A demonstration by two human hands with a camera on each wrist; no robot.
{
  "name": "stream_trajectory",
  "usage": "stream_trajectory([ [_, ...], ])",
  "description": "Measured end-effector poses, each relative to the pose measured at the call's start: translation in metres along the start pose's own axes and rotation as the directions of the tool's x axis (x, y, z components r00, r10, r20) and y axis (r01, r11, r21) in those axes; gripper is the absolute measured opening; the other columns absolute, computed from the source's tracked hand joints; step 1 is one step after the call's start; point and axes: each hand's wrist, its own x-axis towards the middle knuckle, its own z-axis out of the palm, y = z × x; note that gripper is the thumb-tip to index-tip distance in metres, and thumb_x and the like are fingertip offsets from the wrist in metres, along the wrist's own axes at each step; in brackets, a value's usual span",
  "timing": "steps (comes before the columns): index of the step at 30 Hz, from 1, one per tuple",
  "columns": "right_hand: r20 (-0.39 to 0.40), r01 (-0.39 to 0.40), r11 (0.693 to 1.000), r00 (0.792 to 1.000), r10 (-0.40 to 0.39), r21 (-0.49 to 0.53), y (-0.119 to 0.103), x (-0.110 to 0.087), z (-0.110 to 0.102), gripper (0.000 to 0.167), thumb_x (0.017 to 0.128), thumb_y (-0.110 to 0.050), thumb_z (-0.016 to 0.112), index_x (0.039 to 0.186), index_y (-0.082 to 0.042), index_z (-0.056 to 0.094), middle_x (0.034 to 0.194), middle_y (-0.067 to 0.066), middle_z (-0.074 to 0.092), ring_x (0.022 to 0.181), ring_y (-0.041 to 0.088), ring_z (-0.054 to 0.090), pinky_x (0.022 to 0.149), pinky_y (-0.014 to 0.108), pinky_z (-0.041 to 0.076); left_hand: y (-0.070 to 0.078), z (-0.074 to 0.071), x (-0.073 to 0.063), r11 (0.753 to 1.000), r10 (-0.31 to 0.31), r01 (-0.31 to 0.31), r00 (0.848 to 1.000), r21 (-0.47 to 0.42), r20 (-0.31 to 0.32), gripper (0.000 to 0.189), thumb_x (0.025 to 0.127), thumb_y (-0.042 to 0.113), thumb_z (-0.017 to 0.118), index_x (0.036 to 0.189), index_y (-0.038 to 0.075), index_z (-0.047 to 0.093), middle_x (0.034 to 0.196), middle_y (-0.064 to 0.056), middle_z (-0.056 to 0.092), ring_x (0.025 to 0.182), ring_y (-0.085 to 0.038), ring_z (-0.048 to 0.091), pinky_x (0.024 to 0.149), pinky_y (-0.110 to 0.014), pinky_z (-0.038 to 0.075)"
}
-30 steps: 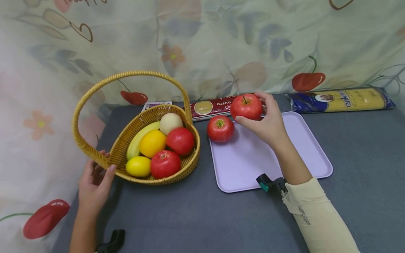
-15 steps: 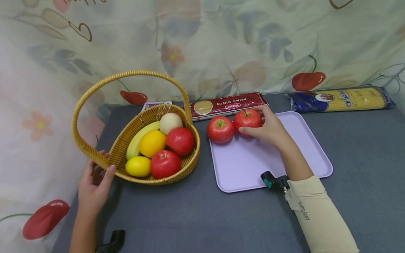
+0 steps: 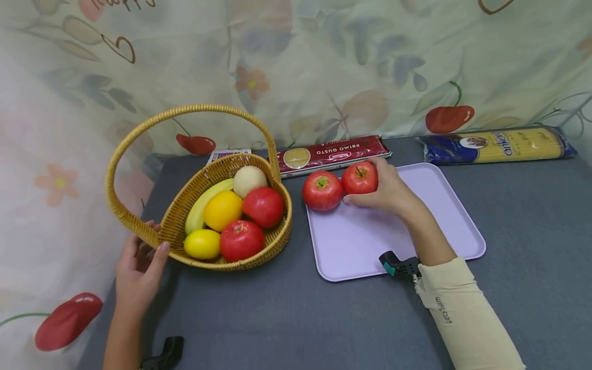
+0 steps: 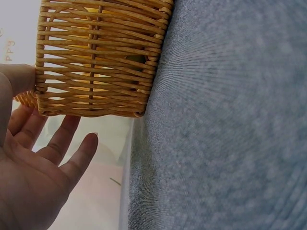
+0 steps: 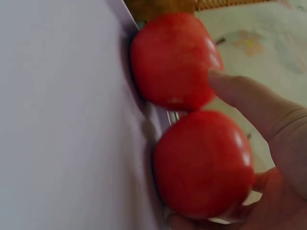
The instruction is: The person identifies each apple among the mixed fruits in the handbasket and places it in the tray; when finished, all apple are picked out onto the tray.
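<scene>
Two hands: left hand, right hand. One wicker basket. One lilac tray. Four red fruits in all: on the tray a red apple and a red tomato, in the basket a back red fruit and a front red fruit. One banana, one orange, one lemon, one pale round fruit. Two spaghetti packets: red packet, blue packet. One small purple-and-white pack, mostly hidden.

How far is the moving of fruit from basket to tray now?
Done: one tomato stands on the tray. In hand: the right hand grips an apple beside it. The left hand touches the basket. Left: six fruits inside.
</scene>
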Motion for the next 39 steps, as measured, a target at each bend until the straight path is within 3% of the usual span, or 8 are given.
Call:
stream_trajectory([
  [5,-0.024,-0.032,0.992,0.999,0.029,-0.124,-0.012,-0.002,0.015,0.120,0.072,-0.041,0.088,0.159,-0.007,0.012,0.156,0.025,0.014,0.136,0.047,0.029,0.098,0.064,0.045,0.001,0.000,-0.001,1.000,-0.010,0.010,1.000,-0.013,0.001,0.055,0.093,-0.008,0.062,0.144,0.005,0.049,0.134,-0.010,0.058,0.115,-0.013,0.059,0.093,-0.015,0.047],
  [10,-0.085,-0.053,0.984,0.996,0.039,-0.169,-0.014,-0.002,0.021,0.114,0.075,-0.042,0.085,0.160,-0.010,0.015,0.156,0.024,0.016,0.137,0.047,0.028,0.097,0.065,0.045,0.001,0.001,-0.001,1.000,-0.004,0.004,1.000,-0.021,0.003,0.054,0.093,-0.009,0.062,0.144,0.005,0.049,0.134,-0.010,0.058,0.115,-0.014,0.059,0.093,-0.015,0.047],
  [17,-0.081,-0.052,0.985,0.996,0.039,-0.165,-0.013,-0.003,0.021,0.111,0.077,-0.040,0.084,0.160,-0.011,0.016,0.156,0.024,0.017,0.138,0.046,0.026,0.095,0.065,0.046,-0.001,0.001,-0.002,1.000,-0.010,0.010,1.000,-0.010,0.011,0.054,0.094,-0.007,0.062,0.145,0.004,0.048,0.134,-0.010,0.057,0.117,-0.013,0.058,0.094,-0.015,0.047],
  [22,-0.078,-0.008,0.984,0.997,-0.006,-0.179,-0.016,-0.006,0.021,0.105,0.079,-0.036,0.083,0.159,-0.008,0.020,0.159,0.024,0.013,0.143,0.045,0.020,0.099,0.067,0.042,-0.002,0.002,-0.003,0.999,0.005,-0.005,1.000,-0.040,0.007,0.054,0.093,-0.011,0.061,0.144,0.000,0.047,0.133,-0.011,0.058,0.116,-0.014,0.059,0.093,-0.015,0.047],
  [26,-0.123,0.077,0.970,0.987,-0.108,-0.232,-0.024,-0.009,0.022,0.091,0.080,-0.030,0.082,0.153,-0.004,0.033,0.158,0.025,0.020,0.145,0.044,0.018,0.104,0.068,0.037,-0.002,0.002,-0.001,0.999,0.007,-0.007,1.000,-0.051,0.002,0.055,0.092,-0.012,0.061,0.144,0.002,0.049,0.133,-0.011,0.058,0.116,-0.015,0.059,0.093,-0.015,0.047],
  [29,-0.157,0.168,0.943,0.963,-0.220,-0.287,-0.039,-0.014,0.025,0.078,0.082,-0.026,0.081,0.147,-0.004,0.044,0.152,0.023,0.033,0.143,0.040,0.025,0.106,0.065,0.036,-0.001,0.002,0.002,0.998,0.006,-0.006,1.000,-0.057,-0.003,0.054,0.092,-0.012,0.061,0.144,0.003,0.050,0.132,-0.011,0.058,0.116,-0.016,0.059,0.094,-0.016,0.047],
  [33,-0.127,0.331,0.885,0.913,-0.389,-0.328,-0.064,-0.022,0.035,0.062,0.085,-0.022,0.078,0.140,-0.005,0.054,0.143,0.018,0.048,0.134,0.034,0.041,0.108,0.058,0.039,0.000,0.002,0.002,0.998,0.003,-0.003,1.000,-0.060,-0.003,0.054,0.093,-0.011,0.061,0.144,0.004,0.050,0.133,-0.010,0.059,0.115,-0.016,0.059,0.094,-0.015,0.047],
  [39,0.043,0.559,0.730,0.805,-0.592,-0.392,-0.101,-0.027,0.066,0.050,0.089,-0.020,0.075,0.135,-0.008,0.061,0.133,0.011,0.058,0.122,0.027,0.054,0.102,0.044,0.047,-0.001,0.001,-0.001,0.997,-0.002,0.002,1.000,-0.073,-0.005,0.054,0.092,-0.012,0.060,0.143,0.002,0.050,0.133,-0.011,0.058,0.115,-0.016,0.059,0.094,-0.015,0.047],
])
